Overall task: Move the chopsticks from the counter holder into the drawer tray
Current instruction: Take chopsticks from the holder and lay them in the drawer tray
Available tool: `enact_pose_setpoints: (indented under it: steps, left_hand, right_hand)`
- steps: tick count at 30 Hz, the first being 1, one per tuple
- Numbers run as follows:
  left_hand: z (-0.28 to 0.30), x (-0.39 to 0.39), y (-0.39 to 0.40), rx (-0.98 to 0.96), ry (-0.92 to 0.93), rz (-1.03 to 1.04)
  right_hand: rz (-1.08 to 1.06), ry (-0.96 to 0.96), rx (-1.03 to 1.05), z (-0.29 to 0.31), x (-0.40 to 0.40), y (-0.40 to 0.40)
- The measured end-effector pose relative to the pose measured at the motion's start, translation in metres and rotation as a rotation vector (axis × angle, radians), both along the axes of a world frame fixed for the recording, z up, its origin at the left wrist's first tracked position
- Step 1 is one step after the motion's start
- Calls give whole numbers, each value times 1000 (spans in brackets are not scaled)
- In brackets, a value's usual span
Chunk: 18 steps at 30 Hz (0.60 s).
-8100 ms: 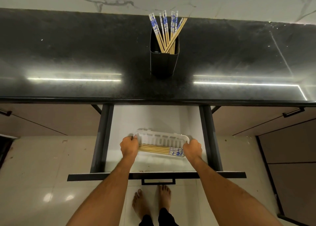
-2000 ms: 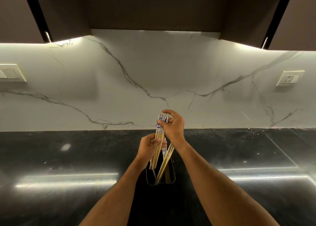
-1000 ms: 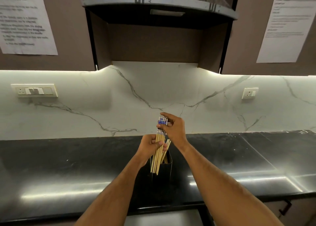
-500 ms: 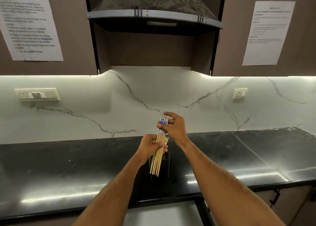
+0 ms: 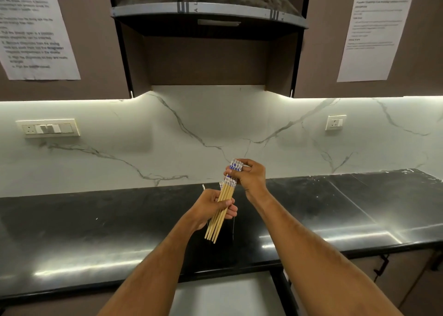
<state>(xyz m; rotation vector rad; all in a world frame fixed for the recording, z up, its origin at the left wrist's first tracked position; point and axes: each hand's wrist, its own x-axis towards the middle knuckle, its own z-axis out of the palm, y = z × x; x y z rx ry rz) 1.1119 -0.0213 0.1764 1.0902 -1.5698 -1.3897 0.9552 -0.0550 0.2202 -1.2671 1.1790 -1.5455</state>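
A bundle of chopsticks (image 5: 221, 208) is held tilted above the black counter (image 5: 96, 220). Its middle is gripped by the left hand (image 5: 211, 206), and its blue-patterned tops are pinched by the right hand (image 5: 249, 175).

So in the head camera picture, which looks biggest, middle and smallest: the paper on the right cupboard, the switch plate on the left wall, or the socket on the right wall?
1. Paper
2. Switch plate
3. Socket

wooden chopsticks (image 5: 221, 205), glossy black counter (image 5: 96, 222)
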Motion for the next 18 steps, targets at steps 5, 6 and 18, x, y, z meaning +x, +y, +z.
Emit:
enact_pose_setpoints:
  steps: [5,6,18]
  left_hand:
    - [-13,-7,2,18,-55,15]
    - [-17,-8,2,22,-68,17]
    - [-92,-7,4,48,-552,146]
  right_hand:
    - [6,-69,56,-17,-9,3]
    - [2,-78,69,-22,-10,4]
    - [-50,558,-19,-101,-38,16]
